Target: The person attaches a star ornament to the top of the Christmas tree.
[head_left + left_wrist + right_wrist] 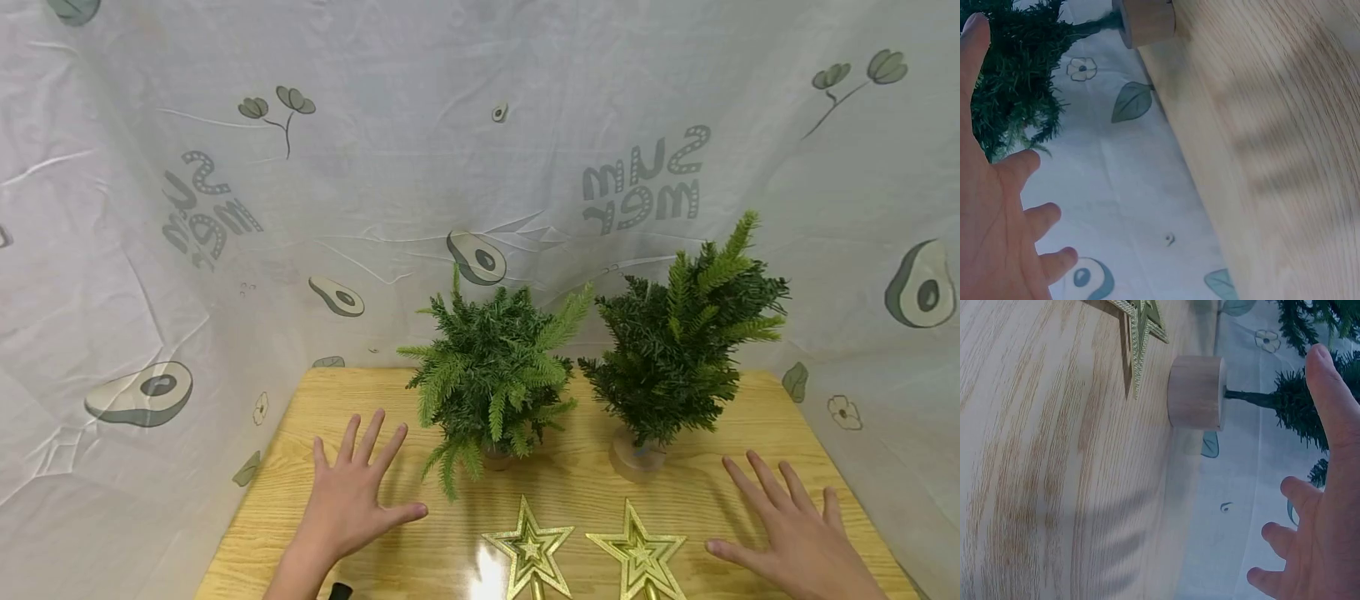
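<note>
Two small artificial Christmas trees stand on the wooden table. The left tree (pixel 495 375) has light green tips and a mostly hidden base. The right tree (pixel 675 342) leans to the right on a round wooden base (pixel 1196 392). In front of them lie two gold glitter star toppers, a left star (pixel 529 548) and a right star (pixel 639 554). My left hand (pixel 350 500) is spread over the table, left of the left tree. My right hand (pixel 802 533), fingers also spread, is to the right of the right star. Neither hand holds anything.
A pale curtain (pixel 420 150) printed with avocados and flowers hangs behind and on both sides of the wooden table (pixel 277 467). The dark end of some object (pixel 341 592) shows at the bottom edge, beside the left forearm.
</note>
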A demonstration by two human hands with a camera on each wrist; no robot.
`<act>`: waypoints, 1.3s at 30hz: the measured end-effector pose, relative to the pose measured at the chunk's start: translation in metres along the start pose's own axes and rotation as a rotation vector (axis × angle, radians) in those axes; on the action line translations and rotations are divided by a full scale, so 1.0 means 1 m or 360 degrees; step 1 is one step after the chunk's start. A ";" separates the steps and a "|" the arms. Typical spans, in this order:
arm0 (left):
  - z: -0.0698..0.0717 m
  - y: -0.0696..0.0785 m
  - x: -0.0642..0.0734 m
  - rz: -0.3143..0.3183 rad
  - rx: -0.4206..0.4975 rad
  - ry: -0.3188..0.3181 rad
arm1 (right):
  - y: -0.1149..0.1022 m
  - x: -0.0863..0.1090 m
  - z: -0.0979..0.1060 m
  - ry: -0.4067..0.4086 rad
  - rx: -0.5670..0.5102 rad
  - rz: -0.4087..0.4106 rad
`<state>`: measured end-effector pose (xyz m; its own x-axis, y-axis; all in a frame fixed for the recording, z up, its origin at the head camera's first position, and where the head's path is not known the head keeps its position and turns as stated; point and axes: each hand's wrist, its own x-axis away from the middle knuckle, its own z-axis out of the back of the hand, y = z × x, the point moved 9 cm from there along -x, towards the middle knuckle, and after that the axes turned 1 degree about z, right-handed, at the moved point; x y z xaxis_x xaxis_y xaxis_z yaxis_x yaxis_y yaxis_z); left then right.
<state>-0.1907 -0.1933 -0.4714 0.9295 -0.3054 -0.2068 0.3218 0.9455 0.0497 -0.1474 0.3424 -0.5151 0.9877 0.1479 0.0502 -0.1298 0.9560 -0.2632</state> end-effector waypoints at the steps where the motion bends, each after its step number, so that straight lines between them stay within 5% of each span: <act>1: 0.001 0.000 0.000 -0.0003 0.0001 0.0007 | 0.000 0.000 0.000 -0.0001 0.0000 0.0001; 11: 0.018 0.005 -0.003 -0.0086 0.0067 0.0157 | -0.007 0.001 -0.009 0.0063 -0.0110 0.0151; 24: 0.069 0.006 -0.003 -0.0161 0.0447 0.0722 | -0.016 0.007 -0.052 -0.0091 -0.0236 0.0369; 31: 0.096 0.007 -0.013 -0.0134 0.0728 0.0905 | -0.024 0.015 -0.071 0.0159 -0.0019 0.0662; 39: 0.121 0.013 -0.030 -0.0172 0.0894 0.1036 | -0.021 0.014 -0.082 0.0269 -0.0037 0.0687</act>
<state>-0.1924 -0.1857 -0.3467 0.6560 -0.1027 -0.7478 0.6033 0.6668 0.4376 -0.1233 0.3033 -0.5881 0.8444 0.4858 -0.2257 -0.5320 0.8100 -0.2470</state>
